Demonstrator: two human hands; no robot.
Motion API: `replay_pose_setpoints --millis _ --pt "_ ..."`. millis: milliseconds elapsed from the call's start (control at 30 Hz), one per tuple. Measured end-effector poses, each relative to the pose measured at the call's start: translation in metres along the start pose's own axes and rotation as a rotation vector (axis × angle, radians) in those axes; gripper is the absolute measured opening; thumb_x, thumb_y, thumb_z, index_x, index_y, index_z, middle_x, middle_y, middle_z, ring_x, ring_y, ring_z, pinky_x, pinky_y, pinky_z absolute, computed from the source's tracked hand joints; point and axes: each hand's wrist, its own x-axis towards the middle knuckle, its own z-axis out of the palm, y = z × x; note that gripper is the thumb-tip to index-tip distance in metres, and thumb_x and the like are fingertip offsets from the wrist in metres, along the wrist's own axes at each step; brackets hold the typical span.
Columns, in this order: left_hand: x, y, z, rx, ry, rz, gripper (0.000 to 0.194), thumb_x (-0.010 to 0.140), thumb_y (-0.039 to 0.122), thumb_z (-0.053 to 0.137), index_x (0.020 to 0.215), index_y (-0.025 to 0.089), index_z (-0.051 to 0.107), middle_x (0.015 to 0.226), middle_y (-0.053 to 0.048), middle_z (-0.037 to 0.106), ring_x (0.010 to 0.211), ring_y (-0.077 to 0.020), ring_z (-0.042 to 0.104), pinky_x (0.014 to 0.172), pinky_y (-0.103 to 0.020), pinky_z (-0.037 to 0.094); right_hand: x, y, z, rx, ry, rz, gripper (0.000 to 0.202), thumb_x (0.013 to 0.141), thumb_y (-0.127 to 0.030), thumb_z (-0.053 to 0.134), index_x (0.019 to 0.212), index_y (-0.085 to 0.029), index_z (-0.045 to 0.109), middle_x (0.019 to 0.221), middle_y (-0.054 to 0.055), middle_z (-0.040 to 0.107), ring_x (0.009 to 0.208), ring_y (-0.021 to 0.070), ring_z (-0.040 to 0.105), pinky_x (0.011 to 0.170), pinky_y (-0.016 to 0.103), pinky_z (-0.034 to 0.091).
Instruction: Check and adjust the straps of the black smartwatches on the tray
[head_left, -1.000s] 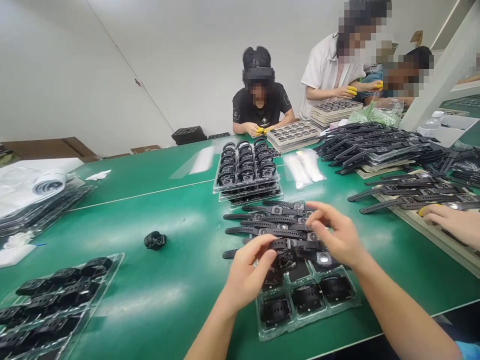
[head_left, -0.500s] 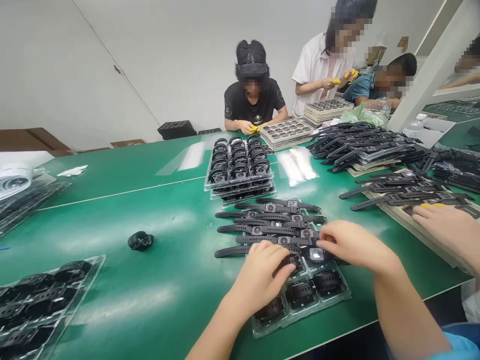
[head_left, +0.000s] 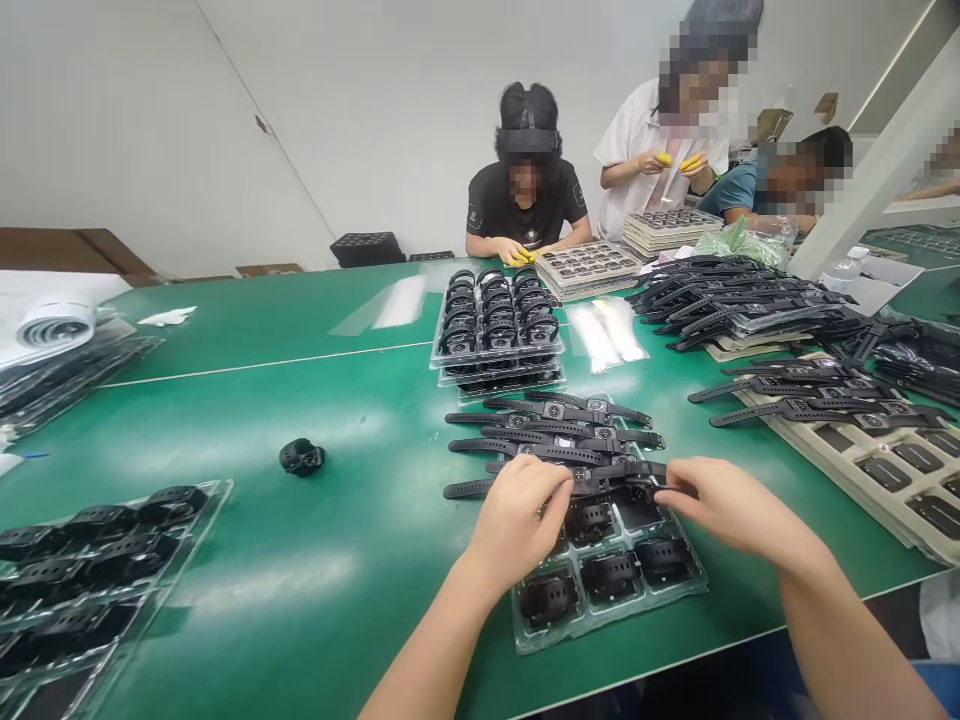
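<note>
A black smartwatch (head_left: pixel 639 490) is stretched between my two hands just above the clear plastic tray (head_left: pixel 600 622). My left hand (head_left: pixel 521 510) pinches one end of its strap, fingertips partly hidden. At the other end, my right hand (head_left: pixel 712 497) has thumb and fingers closed on the strap. In the tray's near compartments sit curled smartwatches (head_left: pixel 611 577), straps looped upward. Beyond my hands, several smartwatches with straps laid flat (head_left: pixel 555 432) lie across the tray's far part, their sensor backs facing up.
Another tray of looped watches (head_left: pixel 97 575) lies at left, with one loose watch (head_left: pixel 302 457) nearby. Stacked filled trays (head_left: pixel 496 335) stand ahead. At right are a beige tray (head_left: pixel 847 450) and a pile of watches (head_left: pixel 735 295). Co-workers (head_left: pixel 529 190) occupy the far side.
The watch that lay face down in the tray is now lifted between my hands. A co-worker's hand over the beige tray at right has left view. The camera view has shifted slightly.
</note>
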Motion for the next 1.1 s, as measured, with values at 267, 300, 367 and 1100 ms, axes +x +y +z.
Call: replay_pose_setpoints --millis 267,300,367,1100 --pt "0.003 0.004 -0.005 -0.068 0.009 -0.078 0.020 0.099 0.018 0.051 0.094 0.020 0.070 0.084 -0.004 0.076 0.077 -0.0194 0.060 0.077 -0.036 0.049 -0.009 -0.029 -0.058 0.361 0.244 -0.119 0.035 0.096 -0.047 0.060 0.070 -0.024 0.057 0.057 -0.003 0.052 0.052 0.0148 0.043 0.048 0.027 0.031" --pt "0.003 0.005 -0.007 -0.093 -0.009 -0.116 0.021 0.099 0.019 0.051 0.092 0.020 0.070 0.084 -0.004 0.076 0.077 -0.0194 0.060 0.078 -0.035 0.049 -0.009 -0.033 -0.061 0.419 0.273 -0.131 0.034 0.096 -0.047 0.061 0.071 -0.024 0.058 0.058 -0.003 0.053 0.054 0.0149 0.044 0.049 0.026 0.032" --pt "0.004 0.010 -0.012 -0.174 -0.102 -0.220 0.024 0.099 0.024 0.051 0.088 0.021 0.072 0.085 -0.004 0.076 0.079 -0.0197 0.063 0.076 -0.034 0.049 -0.007 -0.040 -0.060 0.599 0.331 -0.171 0.032 0.097 -0.048 0.061 0.075 -0.024 0.060 0.065 -0.001 0.059 0.059 0.0157 0.050 0.053 0.026 0.038" --pt "-0.001 0.009 0.001 -0.848 0.155 -0.668 0.048 0.099 0.046 0.056 0.139 0.021 0.047 0.075 -0.002 0.073 0.068 -0.0195 0.071 0.070 -0.033 0.059 0.040 -0.054 0.029 1.306 0.244 -0.272 0.034 0.075 -0.042 0.088 0.103 -0.027 0.075 0.093 0.004 0.073 0.081 0.0210 0.069 0.073 0.032 0.060"
